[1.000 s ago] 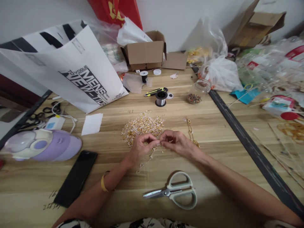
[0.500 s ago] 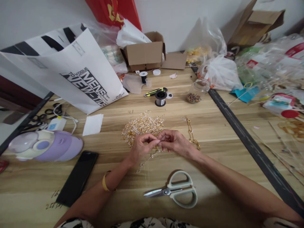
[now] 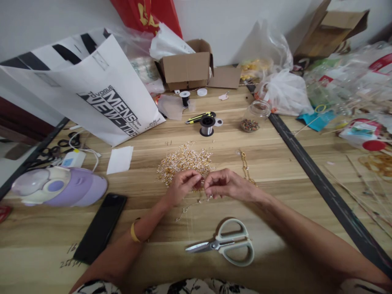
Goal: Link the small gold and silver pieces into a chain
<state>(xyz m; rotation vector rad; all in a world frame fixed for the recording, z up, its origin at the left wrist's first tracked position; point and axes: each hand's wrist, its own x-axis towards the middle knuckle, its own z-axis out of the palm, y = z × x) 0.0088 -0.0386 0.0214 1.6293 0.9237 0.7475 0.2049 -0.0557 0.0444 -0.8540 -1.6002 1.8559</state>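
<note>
My left hand [image 3: 181, 187] is closed in a pinch at the near edge of a heap of small gold and silvery beads or links [image 3: 183, 161]. Whatever lies between its fingertips is too small to make out. Just to the right, my right hand [image 3: 226, 184] is pinched too, its fingertips a small gap away from the left ones. A thin beaded chain [image 3: 190, 207] runs along the table up to the right fingertips, which appear to hold its end. Below both hands lie scissors [image 3: 222, 243] with pale handles, blades pointing left.
A gold chain [image 3: 245, 165] lies right of the heap. Beyond it stand a wire spool [image 3: 207, 125], a utility knife [image 3: 200, 117] and a jar of beads [image 3: 254, 116]. On the left are a phone [image 3: 100, 228], a purple bottle [image 3: 61, 185] and a white bag [image 3: 101, 90].
The fingertips of my two hands, which were touching, have come slightly apart. My right hand has turned a little, and the chain's end shows below its fingers.
</note>
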